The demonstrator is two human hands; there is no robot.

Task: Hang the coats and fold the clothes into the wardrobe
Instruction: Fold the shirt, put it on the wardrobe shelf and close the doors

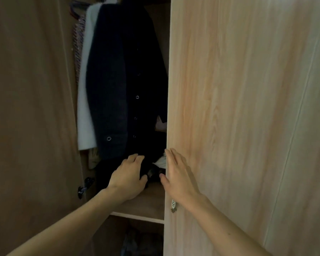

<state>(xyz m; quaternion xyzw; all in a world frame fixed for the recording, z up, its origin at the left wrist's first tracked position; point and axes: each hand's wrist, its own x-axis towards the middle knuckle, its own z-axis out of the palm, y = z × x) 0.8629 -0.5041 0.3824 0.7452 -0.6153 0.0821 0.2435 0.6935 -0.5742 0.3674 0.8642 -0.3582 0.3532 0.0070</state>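
Right hand (175,174) on wardrobe door (248,108)

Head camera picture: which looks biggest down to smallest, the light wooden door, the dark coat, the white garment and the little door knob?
1. Light wooden door, by far the biggest, though it is also nearest.
2. Dark coat.
3. White garment, partly hidden behind the dark coat.
4. Door knob.

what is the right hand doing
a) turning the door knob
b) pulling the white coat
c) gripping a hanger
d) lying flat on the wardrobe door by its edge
D: the right hand lies with straight fingers on the wardrobe door at its inner edge, above the knob, while the left hand rests on the dark clothes on the shelf.
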